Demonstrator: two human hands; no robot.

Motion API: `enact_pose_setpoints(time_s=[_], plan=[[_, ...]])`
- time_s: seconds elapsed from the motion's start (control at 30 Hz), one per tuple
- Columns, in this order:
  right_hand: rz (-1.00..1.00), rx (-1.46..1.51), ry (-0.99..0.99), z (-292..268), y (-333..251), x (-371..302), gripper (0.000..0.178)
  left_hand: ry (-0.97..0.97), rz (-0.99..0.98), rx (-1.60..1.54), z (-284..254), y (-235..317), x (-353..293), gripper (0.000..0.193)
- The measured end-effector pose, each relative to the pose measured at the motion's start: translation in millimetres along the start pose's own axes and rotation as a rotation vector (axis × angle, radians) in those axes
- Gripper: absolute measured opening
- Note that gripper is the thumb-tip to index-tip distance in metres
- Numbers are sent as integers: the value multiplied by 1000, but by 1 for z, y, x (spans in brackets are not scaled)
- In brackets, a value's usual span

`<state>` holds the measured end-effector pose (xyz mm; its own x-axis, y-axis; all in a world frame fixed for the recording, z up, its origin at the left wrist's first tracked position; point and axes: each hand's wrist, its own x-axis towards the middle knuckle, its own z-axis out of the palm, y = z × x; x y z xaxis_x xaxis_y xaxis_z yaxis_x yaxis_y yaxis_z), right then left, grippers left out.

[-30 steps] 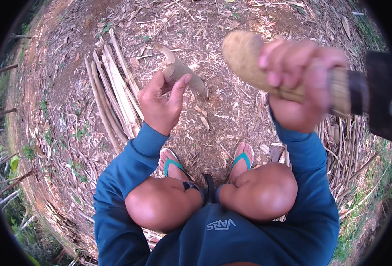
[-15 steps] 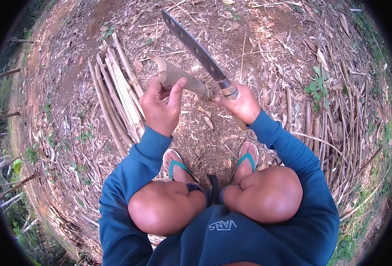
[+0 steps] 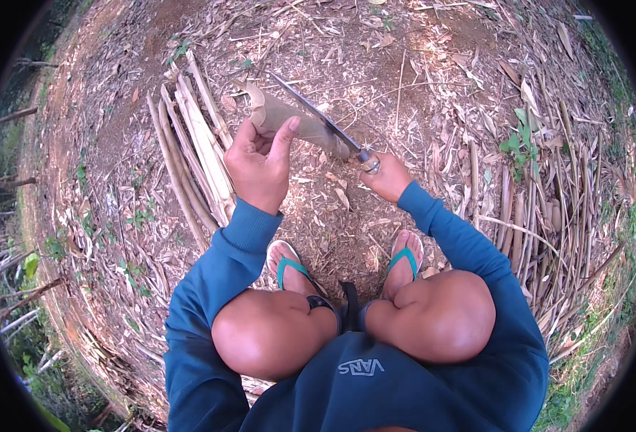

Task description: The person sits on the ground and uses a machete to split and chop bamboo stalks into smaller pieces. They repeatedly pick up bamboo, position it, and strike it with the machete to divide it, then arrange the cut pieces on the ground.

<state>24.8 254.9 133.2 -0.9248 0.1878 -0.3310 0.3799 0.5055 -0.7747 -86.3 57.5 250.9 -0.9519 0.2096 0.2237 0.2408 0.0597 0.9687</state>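
My left hand (image 3: 260, 160) is closed on a curled, grey-brown piece that looks like dry bark or a leaf sheath (image 3: 289, 119), gripping it between thumb and fingers. The piece slants down to the right, with its rolled, torn end at the upper left. My right hand (image 3: 386, 178) is wrapped round the handle of a long-bladed knife (image 3: 326, 122). Seen nearly edge-on, the blade points up and left along the far side of the bark piece, and its base lies close to the piece's right end. Whether the edge touches the piece, I cannot tell.
A small pile of split wooden sticks (image 3: 199, 144) lies on the left. Along the right runs a bigger heap of thin sticks (image 3: 541, 216), with a green plant (image 3: 523, 140) by it. Dry leaves and chips litter the ground. My sandalled feet (image 3: 289, 268) are close below my hands.
The knife has swung down from its raised position, its blade turning edge-on and coming close alongside the bark piece. My left hand has barely moved.
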Motion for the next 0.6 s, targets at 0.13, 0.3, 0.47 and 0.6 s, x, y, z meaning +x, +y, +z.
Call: enact_pose_setpoints(time_s=[0.13,0.3,0.47,0.6], plan=[[-129,136,65,15,13,4,27,-1,-94,-36,-17,4,-2,21],[-85,194,13,30,26,11,28,15,-33,0,-23,13,0,19],[-252,506,91,-82,-107,-21,27,-69,102,112,-10,13,-9,17],[-1248,512,306,-178,-198,-20,15,-90,124,204,-13,20,-9,20]])
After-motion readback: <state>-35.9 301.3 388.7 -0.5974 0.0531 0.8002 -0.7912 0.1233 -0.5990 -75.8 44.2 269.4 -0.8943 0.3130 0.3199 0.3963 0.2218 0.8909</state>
